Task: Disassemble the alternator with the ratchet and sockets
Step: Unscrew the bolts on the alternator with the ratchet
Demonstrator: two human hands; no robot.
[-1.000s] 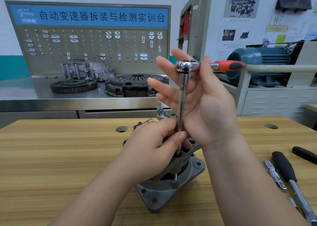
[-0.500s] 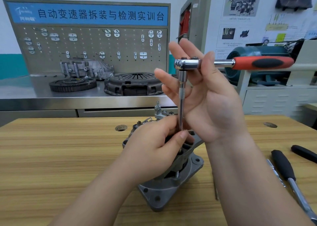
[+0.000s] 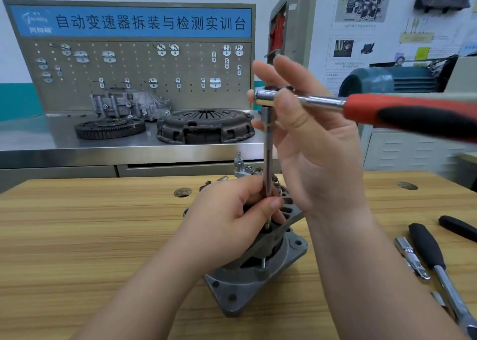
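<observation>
Alternator (image 3: 258,283): standing on the table (image 3: 90,236), at 6 o'clock from the ratchet (image 3: 320,102).
Left hand (image 3: 227,221): pinching the extension bar (image 3: 267,159) low — should be steadying it plumb.
Right hand (image 3: 317,159): pinching the ratchet head, handle pointing to 3 o'clock.

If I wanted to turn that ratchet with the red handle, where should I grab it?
Probably the red-and-black handle, coming from the right: it sticks out sideways, clear of the alternator, and lies far from the ratchet head, giving leverage.
</observation>
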